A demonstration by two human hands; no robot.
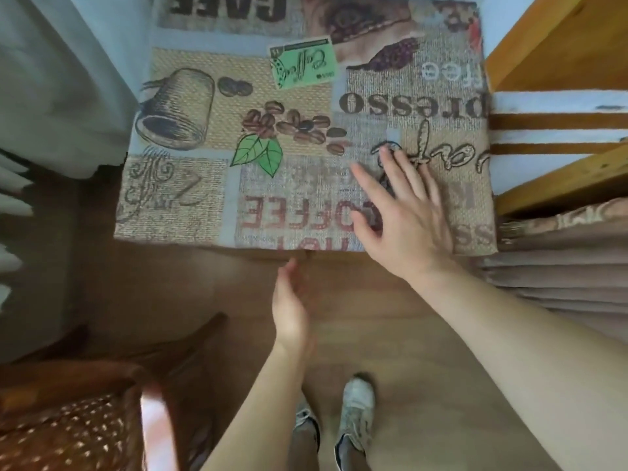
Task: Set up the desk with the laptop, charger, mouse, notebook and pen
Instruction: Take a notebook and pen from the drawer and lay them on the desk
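The desk (238, 185) fills the upper middle of the view, covered by a cloth (190, 96) printed with coffee beans, a mug, green leaves and words such as "COFFEE" and "espresso". Only this cloth shows on the desk; laptop, charger, mouse, notebook and pen do not appear anywhere in view.

The right hand (404, 215) lies palm down over the cloth toward the desk's 4 o'clock corner, fingers (365, 180) spread and open, tips pointing to 11 o'clock, holding nothing. Whether the palm presses the cloth or hovers just above it cannot be told. Its bare forearm runs off toward 4 o'clock.

The left hand (290, 307) is below the desk's near edge, around 6 o'clock from the desk's middle, over the wooden floor (407, 334). It is seen edge-on, fingers straight, together and open, pointing to 12 o'clock, the tips just beside the desk edge; it grips nothing.

At 6 o'clock in the view two pale shoes (356, 409) stand on the floor. A wooden chair (78, 419) with a spotted brown seat sits at 8 o'clock. A pale curtain (61, 79) hangs at 10 o'clock, beside the desk's left edge. A wooden shelf (557, 39) stands at 2 o'clock, touching or just beside the desk's right edge, with folded brown fabric (557, 273) at 4 o'clock.
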